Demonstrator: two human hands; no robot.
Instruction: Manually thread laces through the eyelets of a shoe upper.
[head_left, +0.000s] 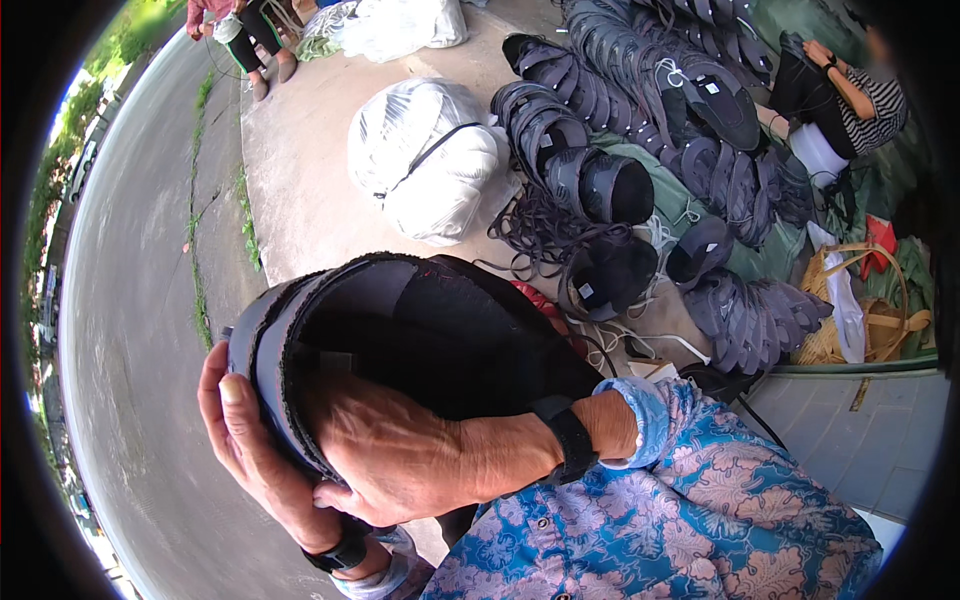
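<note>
Right hand (405,440) inside, left hand (268,475) outside, both grasp the black shoe upper (450,335), apparently working its wall; the next move needs steady counter-pressure.

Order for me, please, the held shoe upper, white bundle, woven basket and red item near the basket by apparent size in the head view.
Held shoe upper (nearness enlarges it)
White bundle
Woven basket, partly covered
Red item

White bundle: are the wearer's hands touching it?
No, left hand and right hand both hold the dark shoe piece, away from the bundle.
</note>
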